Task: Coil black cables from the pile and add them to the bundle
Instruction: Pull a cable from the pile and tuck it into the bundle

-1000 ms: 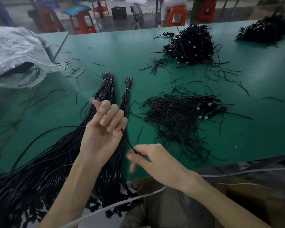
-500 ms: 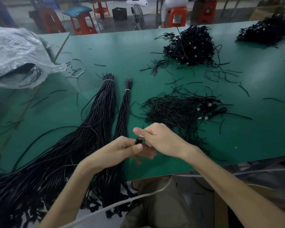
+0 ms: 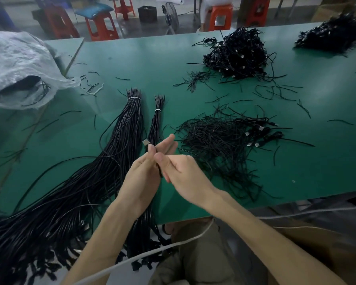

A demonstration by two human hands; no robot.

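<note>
My left hand [image 3: 141,177] and my right hand [image 3: 179,173] meet over the green table's near edge. Both hold one black cable [image 3: 151,148]; its silver plug sticks up past the left thumb. The left thumb pins it, and the right thumb and forefinger pinch it just below. A long cable loop trails off to the left. Under the hands lie a thick tied bundle of black cables [image 3: 119,153] and a thin tied bundle [image 3: 155,124]. To the right is a flat pile of loose black cables [image 3: 220,140].
Two more heaps of black cables [image 3: 238,56] [image 3: 333,36] sit at the far right of the green table [image 3: 152,64]. A crumpled clear plastic bag [image 3: 14,66] lies at the left. Short cable scraps are scattered about. Red stools stand behind the table.
My left hand came down from its raised pose and met the right hand. Both hands then moved slightly up the table, and the cable's plug now stands above the left thumb.
</note>
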